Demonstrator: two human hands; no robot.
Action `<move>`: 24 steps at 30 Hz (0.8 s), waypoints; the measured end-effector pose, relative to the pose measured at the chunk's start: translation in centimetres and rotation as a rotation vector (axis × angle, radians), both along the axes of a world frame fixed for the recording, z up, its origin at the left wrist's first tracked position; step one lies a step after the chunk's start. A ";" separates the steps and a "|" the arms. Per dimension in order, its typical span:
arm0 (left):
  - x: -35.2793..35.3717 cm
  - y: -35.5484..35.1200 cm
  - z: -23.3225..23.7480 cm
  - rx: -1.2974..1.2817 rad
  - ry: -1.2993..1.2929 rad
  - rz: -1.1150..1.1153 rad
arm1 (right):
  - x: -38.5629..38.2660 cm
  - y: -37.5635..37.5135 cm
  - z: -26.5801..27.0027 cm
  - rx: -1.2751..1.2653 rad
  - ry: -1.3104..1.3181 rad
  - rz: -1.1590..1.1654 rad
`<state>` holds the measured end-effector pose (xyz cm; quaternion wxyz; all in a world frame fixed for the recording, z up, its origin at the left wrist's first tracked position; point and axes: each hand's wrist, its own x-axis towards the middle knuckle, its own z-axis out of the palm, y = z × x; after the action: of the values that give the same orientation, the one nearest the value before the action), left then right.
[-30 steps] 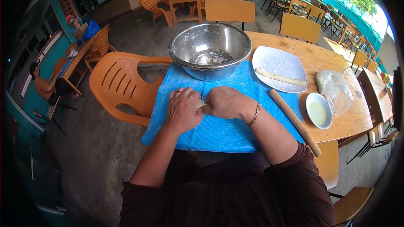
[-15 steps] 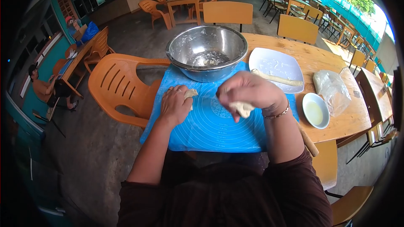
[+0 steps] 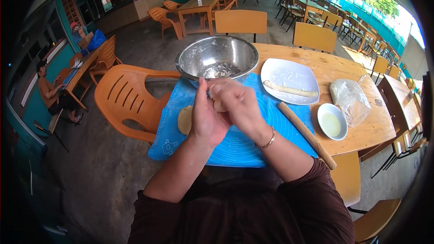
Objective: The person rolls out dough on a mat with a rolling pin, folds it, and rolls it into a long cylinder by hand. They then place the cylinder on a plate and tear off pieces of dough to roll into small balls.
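My left hand [image 3: 205, 119] is raised above the blue mat [image 3: 244, 151], its palm cupped against a small pale lump of dough [image 3: 219, 105]. My right hand [image 3: 239, 103] presses over that same lump, its fingers curled and somewhat blurred. The hands hide most of the lump. On the mat, just left of my left hand, lies a second, rounded piece of dough [image 3: 184, 120]. To the right of my right hand a wooden rolling pin [image 3: 307, 135] rests diagonally across the mat's edge.
A steel bowl [image 3: 183, 70] with floury residue stands behind my hands. On the right are a white plate [image 3: 289, 70] bearing a dough strip [image 3: 291, 91], a small bowl [image 3: 332, 122] and a plastic bag [image 3: 350, 99]. An orange chair [image 3: 131, 99] stands left; a person [image 3: 49, 88] sits farther off.
My hands, apart before, have come together around the lump of dough. My left hand has left the other dough piece on the mat. The rolling pin shows more fully.
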<state>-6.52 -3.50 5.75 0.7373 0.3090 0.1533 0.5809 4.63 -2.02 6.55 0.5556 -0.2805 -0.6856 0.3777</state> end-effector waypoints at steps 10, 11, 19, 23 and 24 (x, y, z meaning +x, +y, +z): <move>-0.3 0.9 -0.5 0.151 0.286 0.181 | 4.4 0.4 1.3 0.052 -0.326 0.130; -0.2 0.2 0.2 0.155 0.287 0.180 | 4.9 0.4 1.9 0.055 -0.326 0.128; 0.0 -0.3 0.5 0.534 0.390 0.147 | 5.1 1.4 2.0 -0.243 0.002 0.506; -0.4 -0.8 1.2 0.526 0.308 0.044 | 5.5 1.3 1.9 -0.378 0.081 0.593; -0.4 -1.1 1.5 0.526 0.308 0.041 | 5.6 1.5 1.6 -0.378 0.082 0.591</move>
<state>-6.88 -4.63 7.22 0.5879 0.5707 0.1139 0.5618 10.26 -0.53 8.16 0.3877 -0.1524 -0.6322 0.6533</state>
